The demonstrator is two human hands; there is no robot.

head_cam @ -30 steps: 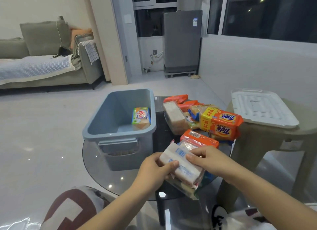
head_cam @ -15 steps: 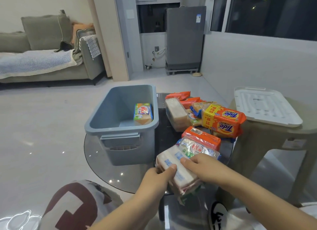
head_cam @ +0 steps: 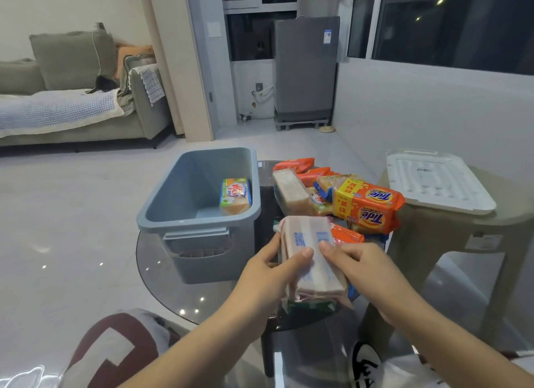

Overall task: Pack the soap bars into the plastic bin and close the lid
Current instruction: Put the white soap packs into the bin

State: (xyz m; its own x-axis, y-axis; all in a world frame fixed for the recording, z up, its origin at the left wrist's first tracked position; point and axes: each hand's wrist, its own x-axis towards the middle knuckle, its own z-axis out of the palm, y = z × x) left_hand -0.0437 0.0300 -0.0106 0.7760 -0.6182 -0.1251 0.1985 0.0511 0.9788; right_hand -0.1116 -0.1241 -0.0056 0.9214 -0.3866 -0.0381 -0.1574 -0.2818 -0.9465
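Observation:
A blue-grey plastic bin [head_cam: 161, 214] stands open on the round glass table [head_cam: 156, 275], with one green-and-orange wrapped soap bar [head_cam: 235, 195] inside against its right wall. Right of the bin lies a pile of soap: an orange Tide pack [head_cam: 368, 207], a clear-wrapped beige bar [head_cam: 290, 192] and orange packs [head_cam: 294, 164] behind. Both hands grip a pale clear-wrapped multipack of soap [head_cam: 310, 254] held just above the table's front: my left hand [head_cam: 274, 275] on its left side, my right hand [head_cam: 362, 267] on its right. The white lid [head_cam: 436, 181] rests on a beige stool.
The beige plastic stool [head_cam: 450, 237] stands right of the table, close to a white wall. My knees in patterned clothing sit below the table's front edge. A sofa [head_cam: 72, 110] is far left across pale tiled floor, and a grey appliance [head_cam: 306, 69] stands at the back.
Both hands have raised the pale soap multipack and turned it lengthwise, shifting it a little left toward the bin. The bin and the soap pile have not moved.

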